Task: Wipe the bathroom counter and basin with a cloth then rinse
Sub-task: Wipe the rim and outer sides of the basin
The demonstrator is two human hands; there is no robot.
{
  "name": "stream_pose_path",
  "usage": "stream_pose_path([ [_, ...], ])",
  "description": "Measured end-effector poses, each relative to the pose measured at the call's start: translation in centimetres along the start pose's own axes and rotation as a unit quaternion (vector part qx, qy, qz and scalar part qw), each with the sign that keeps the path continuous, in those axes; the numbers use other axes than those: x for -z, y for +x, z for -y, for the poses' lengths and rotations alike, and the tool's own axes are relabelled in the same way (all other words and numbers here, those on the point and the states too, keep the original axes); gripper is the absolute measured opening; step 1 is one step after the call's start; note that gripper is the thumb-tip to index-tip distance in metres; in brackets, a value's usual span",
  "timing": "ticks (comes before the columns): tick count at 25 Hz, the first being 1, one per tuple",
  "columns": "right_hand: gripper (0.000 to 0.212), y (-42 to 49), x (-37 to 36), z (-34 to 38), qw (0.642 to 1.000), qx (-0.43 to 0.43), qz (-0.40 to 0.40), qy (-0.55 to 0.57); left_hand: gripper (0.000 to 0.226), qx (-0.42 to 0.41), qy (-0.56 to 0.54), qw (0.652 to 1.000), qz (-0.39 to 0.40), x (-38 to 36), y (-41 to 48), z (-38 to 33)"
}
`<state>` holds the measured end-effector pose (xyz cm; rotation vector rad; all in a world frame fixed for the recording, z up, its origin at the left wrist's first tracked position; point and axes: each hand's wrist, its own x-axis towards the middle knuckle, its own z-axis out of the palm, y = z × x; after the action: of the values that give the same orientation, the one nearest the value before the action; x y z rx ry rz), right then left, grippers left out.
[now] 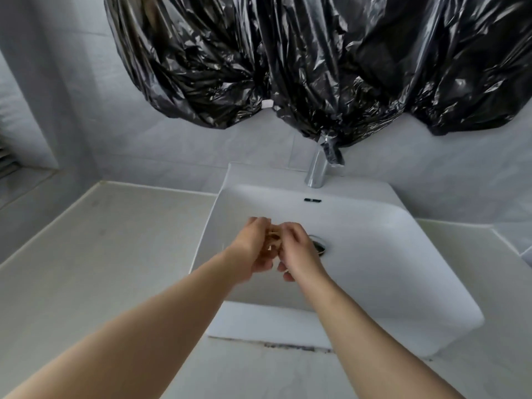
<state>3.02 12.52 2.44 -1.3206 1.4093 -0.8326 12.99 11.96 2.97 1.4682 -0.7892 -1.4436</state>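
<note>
Over the white basin (388,254) my left hand (253,251) and my right hand (299,251) are pressed together. Both grip a small bunched tan cloth (273,241), of which only a crumpled strip shows between the fingers. The hands hover just left of the chrome drain (319,244). The chrome tap (316,171) stands at the basin's back rim, and no water is visible running from it. The pale counter (95,254) spreads to the left of the basin and continues on the right.
Black plastic sheeting (316,67) hangs on the wall above the tap, its lowest tip touching the tap's top. A tiled wall (172,151) runs behind. A window ledge (28,174) lies at far left. A dark cracked seam (288,345) runs along the basin's front edge.
</note>
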Motion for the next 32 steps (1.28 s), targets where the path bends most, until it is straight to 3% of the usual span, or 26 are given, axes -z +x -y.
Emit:
stream_pose_path([
  [3,0.029,2.5,0.3,-0.7,0.993,0.073,-0.063,-0.065,0.029,-0.028,0.109,0.993,-0.046,-2.2,2.5,0.3],
  [11,0.039,8.6,1.1,-2.1,0.987,0.039,-0.048,-0.147,0.032,0.001,0.13,0.991,-0.019,-3.5,8.1,0.7],
  [14,0.031,10.5,1.7,-2.2,0.995,0.024,-0.034,-0.087,0.031,-0.036,0.137,0.99,0.012,-2.7,10.0,-0.3],
  [16,0.02,11.6,2.6,-1.6,1.0,-0.012,0.025,0.004,0.023,-0.054,0.149,0.987,0.03,-1.3,11.1,-1.4],
  [18,0.025,12.7,3.4,-0.9,0.996,-0.017,0.087,0.03,0.013,-0.06,0.111,0.991,0.051,0.1,12.2,-2.2],
  [20,0.026,13.6,3.8,-0.5,0.993,0.0,0.115,0.006,0.022,-0.054,0.037,0.995,0.069,1.3,13.3,-2.6],
  [23,0.026,15.9,4.0,-0.6,0.988,-0.074,0.086,0.102,0.023,-0.034,-0.051,0.992,0.108,2.5,14.6,-3.1],
  [25,0.02,17.2,3.6,-0.7,0.977,-0.124,0.047,0.166,0.024,-0.037,-0.05,0.994,0.094,2.8,15.3,-3.3],
  [26,0.018,17.5,3.3,-0.5,0.982,-0.127,0.013,0.14,0.025,-0.049,-0.036,0.995,0.073,2.7,15.6,-3.4],
  [28,0.021,18.1,2.6,0.2,0.992,-0.074,-0.06,0.087,0.025,-0.077,-0.009,0.997,0.02,2.2,16.3,-3.7],
  [31,0.015,19.4,1.9,2.1,0.993,0.05,-0.093,0.061,0.039,-0.131,-0.024,0.99,-0.039,2.3,18.4,-5.5],
  [32,0.02,20.3,1.8,2.3,0.991,0.086,-0.107,-0.001,0.045,-0.158,0.027,0.985,-0.058,2.7,19.2,-6.3],
])
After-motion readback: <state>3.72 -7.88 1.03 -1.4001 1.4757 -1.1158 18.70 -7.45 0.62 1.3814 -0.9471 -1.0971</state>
